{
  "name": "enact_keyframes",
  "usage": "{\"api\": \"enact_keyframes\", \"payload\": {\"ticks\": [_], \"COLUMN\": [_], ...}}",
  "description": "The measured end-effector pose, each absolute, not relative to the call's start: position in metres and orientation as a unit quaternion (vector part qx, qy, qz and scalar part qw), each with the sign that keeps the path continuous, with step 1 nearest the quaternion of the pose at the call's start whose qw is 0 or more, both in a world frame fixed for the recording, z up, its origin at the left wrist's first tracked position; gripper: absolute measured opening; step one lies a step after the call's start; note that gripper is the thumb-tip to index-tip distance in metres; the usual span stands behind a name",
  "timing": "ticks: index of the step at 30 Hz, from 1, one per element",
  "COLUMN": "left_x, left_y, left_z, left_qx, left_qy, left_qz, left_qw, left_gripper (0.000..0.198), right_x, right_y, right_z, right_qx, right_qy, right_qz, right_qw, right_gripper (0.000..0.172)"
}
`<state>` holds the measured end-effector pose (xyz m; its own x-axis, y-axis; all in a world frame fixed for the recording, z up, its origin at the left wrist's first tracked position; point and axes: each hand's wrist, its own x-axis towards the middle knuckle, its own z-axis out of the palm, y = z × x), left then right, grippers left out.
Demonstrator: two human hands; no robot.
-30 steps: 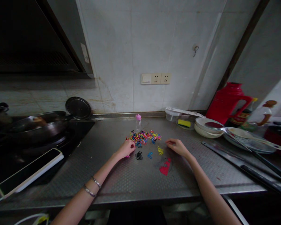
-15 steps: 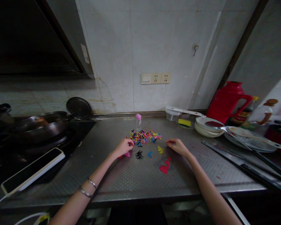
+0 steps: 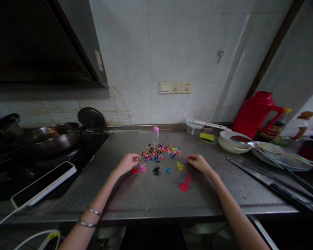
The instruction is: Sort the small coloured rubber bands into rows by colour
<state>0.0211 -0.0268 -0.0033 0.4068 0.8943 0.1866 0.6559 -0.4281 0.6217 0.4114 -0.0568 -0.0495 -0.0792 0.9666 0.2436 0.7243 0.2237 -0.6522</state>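
Curling at the left end of a mixed pile of small coloured bands (image 3: 160, 152), the left hand (image 3: 126, 164) has thumb and fingertips nearly together; a thin reddish trace shows there, too small to identify. The right hand (image 3: 199, 164) rests half-closed near the yellow bands (image 3: 179, 166), its fingertips bunched, and whether it grips anything cannot be told. Between the hands sit separate red (image 3: 135, 171), pink, black (image 3: 156, 171) and blue (image 3: 168, 170) clusters, single bands blurring together. The pile partly hides the base of a pink-capped bottle (image 3: 155, 138). Both forearms run out of frame. The bench (image 3: 135, 199) is dull, textured metal against a stained, pale tiled wall (image 3: 125, 52). Deep shadow swallows the hood (image 3: 33, 45) and blurs the pan (image 3: 52, 140); a red flask (image 3: 254, 114) half covers bottles on the right.
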Motion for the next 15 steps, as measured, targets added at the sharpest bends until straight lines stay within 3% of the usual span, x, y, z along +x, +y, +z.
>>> {"api": "enact_keyframes", "payload": {"ticks": [9, 15], "left_x": [0.001, 0.003], "left_y": [-0.031, 0.000], "left_z": [-0.010, -0.002], "left_qx": [0.817, 0.810], "left_qy": [0.467, 0.450], "left_qz": [0.207, 0.260], "left_qw": [0.268, 0.271], "left_gripper": [0.029, 0.025], "right_x": [0.408, 0.408], "right_y": [-0.060, -0.060], "right_z": [-0.046, -0.046], "right_qx": [-0.592, -0.598], "right_qy": [-0.714, -0.707], "right_qz": [0.191, 0.202], "right_qw": [0.321, 0.320], "right_gripper": [0.029, 0.028]}}
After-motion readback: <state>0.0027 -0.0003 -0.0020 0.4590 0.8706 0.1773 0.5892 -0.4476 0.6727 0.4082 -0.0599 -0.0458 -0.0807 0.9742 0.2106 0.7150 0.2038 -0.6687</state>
